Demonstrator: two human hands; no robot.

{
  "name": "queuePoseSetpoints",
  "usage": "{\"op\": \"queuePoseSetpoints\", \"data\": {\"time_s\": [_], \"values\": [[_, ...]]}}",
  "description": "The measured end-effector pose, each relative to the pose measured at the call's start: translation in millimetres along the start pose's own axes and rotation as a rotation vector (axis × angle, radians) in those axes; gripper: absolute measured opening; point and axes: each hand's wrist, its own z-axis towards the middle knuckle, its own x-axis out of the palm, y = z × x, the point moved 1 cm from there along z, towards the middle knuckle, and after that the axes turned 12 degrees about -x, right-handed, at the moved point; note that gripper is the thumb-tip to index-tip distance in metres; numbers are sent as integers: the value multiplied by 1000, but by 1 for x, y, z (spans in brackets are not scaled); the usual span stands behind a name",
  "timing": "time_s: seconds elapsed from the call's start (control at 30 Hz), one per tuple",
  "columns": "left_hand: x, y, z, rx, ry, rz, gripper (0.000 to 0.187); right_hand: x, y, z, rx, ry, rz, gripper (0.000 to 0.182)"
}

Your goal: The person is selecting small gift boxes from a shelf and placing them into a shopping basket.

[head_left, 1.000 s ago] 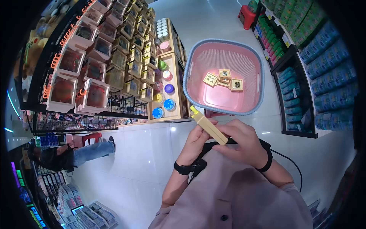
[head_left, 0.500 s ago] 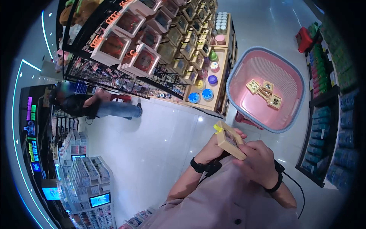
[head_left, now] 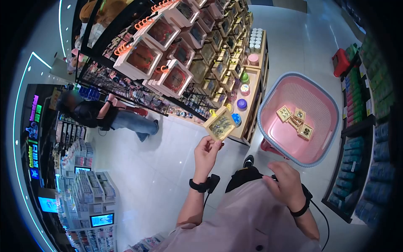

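Nearest, the right hand (head_left: 286, 181) hangs open and empty at about five o'clock, close to the body. At its ten o'clock the left hand (head_left: 207, 150) pinches the lower corner of a small flat tan cardboard box with a clear window (head_left: 220, 125), raised toward the wooden display shelf (head_left: 252, 110). It looks light, stiff, and easily crushed at the window; the edges seem the safest hold. Farther, at two o'clock, stands a pink plastic mesh basket (head_left: 323, 105) holding similar boxes.

Mauve shirt, black wristbands, cable
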Motion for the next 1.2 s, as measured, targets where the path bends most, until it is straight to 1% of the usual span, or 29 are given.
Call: {"op": "queuePoseSetpoints", "data": {"time_s": [0.07, 0.2, 0.33, 0.43, 0.63, 0.77, 1.03, 1.17, 1.2], "values": [[-4, -7, 12, 65, -70, 46, 18, 2, 1, 3, -2, 24, 2, 34], [-11, -22, 36, 153, -140, 80, 17, 4, 2, 7, 12, 54, -20, 32], [-19, -29, 62, 194, -177, 74, 15, 3, 2, 6, 54, 64, -32, 33], [-24, -30, 77, 208, -177, 93, 15, 3, 3, 6, 77, 55, -46, 33], [-25, -29, 87, 205, -200, 10, 15, 9, 5, 1, 130, 26, -65, 31], [-33, -19, 95, 191, -208, -23, 17, 14, 5, 1, 165, 38, -52, 31], [-60, -12, 122, 210, -279, -81, 20, 27, 7, 4, 158, 55, -43, 30], [-82, -4, 141, 213, -281, -38, 20, 31, 7, 5, 143, 68, -65, 31], [-86, 0, 146, 213, -308, -30, 19, 32, 7, 7, 140, 88, -58, 31]]}}
